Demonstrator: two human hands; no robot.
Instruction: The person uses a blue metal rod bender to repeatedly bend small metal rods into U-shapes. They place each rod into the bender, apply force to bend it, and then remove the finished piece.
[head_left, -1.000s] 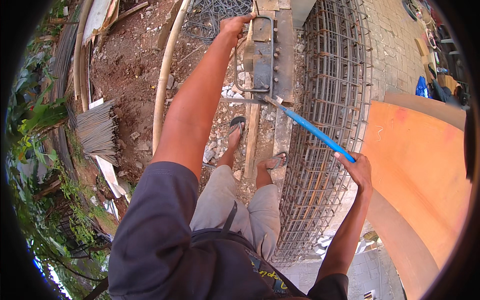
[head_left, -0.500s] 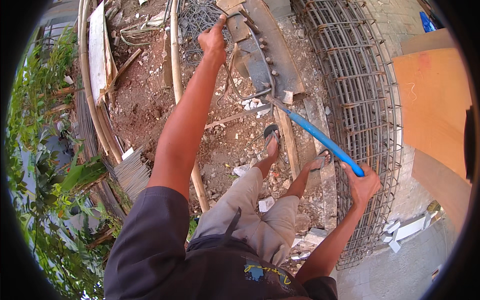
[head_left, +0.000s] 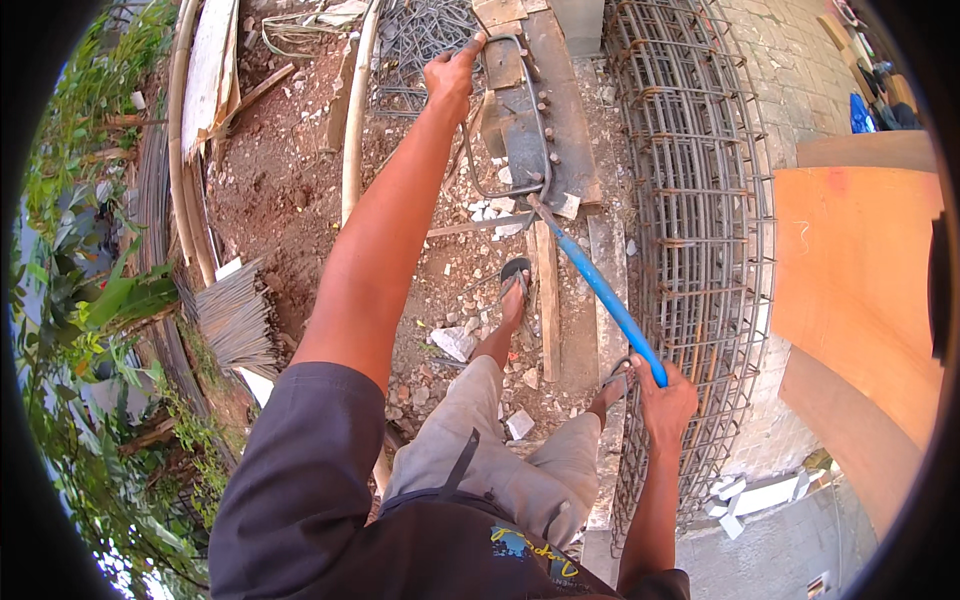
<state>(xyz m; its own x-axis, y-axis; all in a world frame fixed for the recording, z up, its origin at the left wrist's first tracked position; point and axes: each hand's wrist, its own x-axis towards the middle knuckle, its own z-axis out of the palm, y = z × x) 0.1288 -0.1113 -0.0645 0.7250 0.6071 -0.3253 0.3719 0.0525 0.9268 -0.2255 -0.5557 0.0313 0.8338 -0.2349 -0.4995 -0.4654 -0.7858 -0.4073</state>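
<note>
My left hand [head_left: 452, 76] reaches far forward, its fingers closed around the upper corner of a bent steel rebar frame [head_left: 512, 192]. The roughly rectangular frame lies along a dark metal plate [head_left: 522, 135] studded with several upright pegs, on a thick wooden board [head_left: 577, 125]. Nearer me on the right, my right hand [head_left: 667, 402] is wrapped round the low end of a blue bending lever [head_left: 607, 292]. Its bare metal head meets the rebar frame at the plate's near corner; how the head grips the rod is too small to make out.
To the right lies a long rebar cage [head_left: 690, 200], with orange-brown boards [head_left: 855, 270] beyond it. A tangle of bent rods [head_left: 425, 40] sits past my left hand. Bamboo poles [head_left: 360, 120] and a bundle of thin rods [head_left: 235, 315] are on the left. Rubble surrounds my sandalled feet.
My right hand has swung the lever's blue end leftward and closer to me, so it slopes more steeply. The view has shifted slightly; my left hand keeps its hold on the frame.
</note>
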